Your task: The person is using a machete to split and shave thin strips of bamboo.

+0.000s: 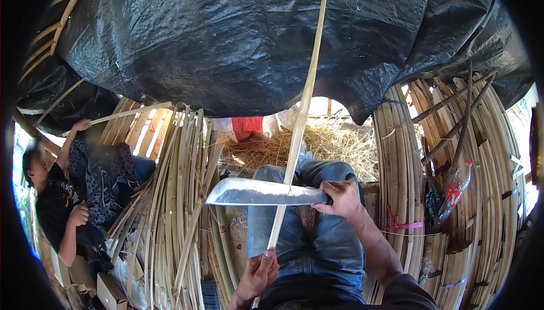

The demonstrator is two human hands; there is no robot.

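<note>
Currently, left hand (262, 270): I see it closed around the near end of the pale strip, thumb uppermost.
Right hand (341, 198): wrapped about the dark handle of the machete, knuckles toward me.
Pale strip (309, 92): long and thin, it rises from the left fist, slanting away and a little to the right, its far tip against the black tarp from where I look.
Machete (258, 192): its broad grey blade points left and crosses in front of the strip; I cannot tell how far the edge bites.
Jeans (334, 230): the wearer's bent legs, beneath blade and strip.
Straw (340, 145): a loose heap beyond the knees, with a red cloth (247, 127) behind it.
Left-side slats (181, 208): many long pieces leaning together.
Right-side bundles (399, 157): stacked upright, a pink tie (405, 226) around one; a clear bottle (456, 192) with a red label rests against them.
Co-worker (51, 213): at far left, a raised hand gripping another strip (127, 114).
Black tarp (255, 38): sagging across the top of my view.
</note>
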